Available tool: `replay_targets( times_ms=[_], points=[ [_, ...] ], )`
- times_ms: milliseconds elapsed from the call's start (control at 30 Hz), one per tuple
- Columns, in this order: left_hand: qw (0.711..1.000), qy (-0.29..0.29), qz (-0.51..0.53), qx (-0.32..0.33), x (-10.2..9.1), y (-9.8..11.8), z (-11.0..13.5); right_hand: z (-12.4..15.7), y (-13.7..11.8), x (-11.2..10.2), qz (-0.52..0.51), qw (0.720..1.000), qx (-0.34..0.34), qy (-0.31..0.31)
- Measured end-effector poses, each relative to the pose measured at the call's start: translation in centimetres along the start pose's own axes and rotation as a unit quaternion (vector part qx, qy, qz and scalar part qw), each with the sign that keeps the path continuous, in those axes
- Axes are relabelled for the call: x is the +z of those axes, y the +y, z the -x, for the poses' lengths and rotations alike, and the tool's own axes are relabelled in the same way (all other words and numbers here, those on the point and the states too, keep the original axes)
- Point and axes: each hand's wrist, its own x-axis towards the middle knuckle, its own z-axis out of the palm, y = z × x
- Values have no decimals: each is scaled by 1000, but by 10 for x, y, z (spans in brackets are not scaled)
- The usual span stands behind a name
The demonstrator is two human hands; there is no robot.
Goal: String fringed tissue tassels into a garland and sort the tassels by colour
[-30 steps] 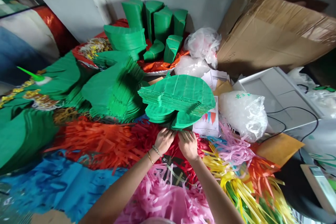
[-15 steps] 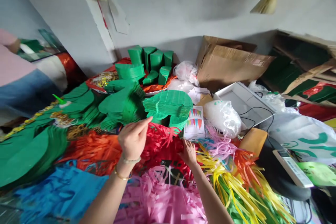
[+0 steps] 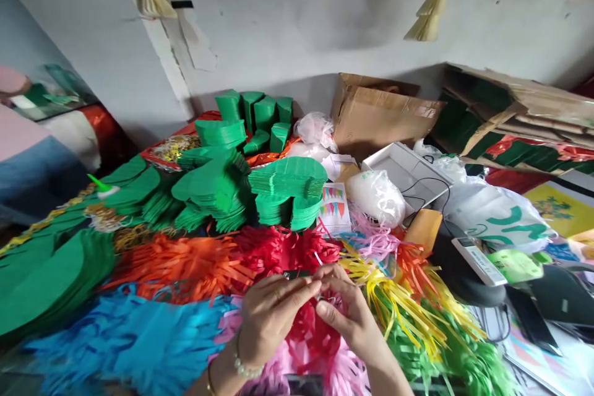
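- Your left hand (image 3: 271,315) and right hand (image 3: 352,315) pinch fingertips together above the red paper fringe (image 3: 310,337); pinched item too small to tell.
- Fringe lies under your hands: light, soft, tears easily; hold by its uncut edge.

A work surface (image 3: 12,380) heaped with stacks of green paper cutouts (image 3: 288,189) and red, orange, blue and pink fringed paper (image 3: 288,250)

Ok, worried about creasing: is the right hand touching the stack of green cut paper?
Apart. The head view shows red paper fringe lying between the right hand and the stack of green cut paper, leaving a plain gap.
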Motion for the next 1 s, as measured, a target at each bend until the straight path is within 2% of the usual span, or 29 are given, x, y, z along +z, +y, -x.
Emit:
replay_targets(
  times_ms=[133, 267, 333, 400, 500, 567, 667, 767, 867, 933, 1000],
  points=[
    [999, 4, 32, 0, 4, 9, 4, 13, 21, 18, -89, 993, 58, 52],
    [992, -43, 52, -106, 3, 12, 17, 22, 37, 30, -146, 979, 104, 100],
    [984, -69, 68, -149, 1, 11, 26, 26, 39, 35, -142, 977, 106, 118],
    [981, -78, 89, -154, -2, 10, 33, 28, 38, 39, -132, 979, 97, 124],
    [981, -58, 113, -145, -6, 9, 39, 29, 36, 43, -121, 980, 90, 133],
    [975, -48, 147, -161, -6, 12, 41, 30, 34, 47, -99, 980, 89, 147],
    [937, -34, 241, -249, -3, 19, 44, 33, 34, 54, -47, 982, 76, 167],
    [872, -18, 313, -376, 4, 26, 48, 37, 35, 62, 10, 982, 57, 181],
    [817, -19, 336, -468, 10, 25, 53, 44, 36, 62, 114, 981, 39, 154],
    [807, -24, 332, -488, 12, 22, 57, 48, 35, 58, 171, 976, 29, 134],
    [820, -46, 332, -464, 13, 19, 61, 51, 34, 53, 189, 970, 27, 150]
  ],
)
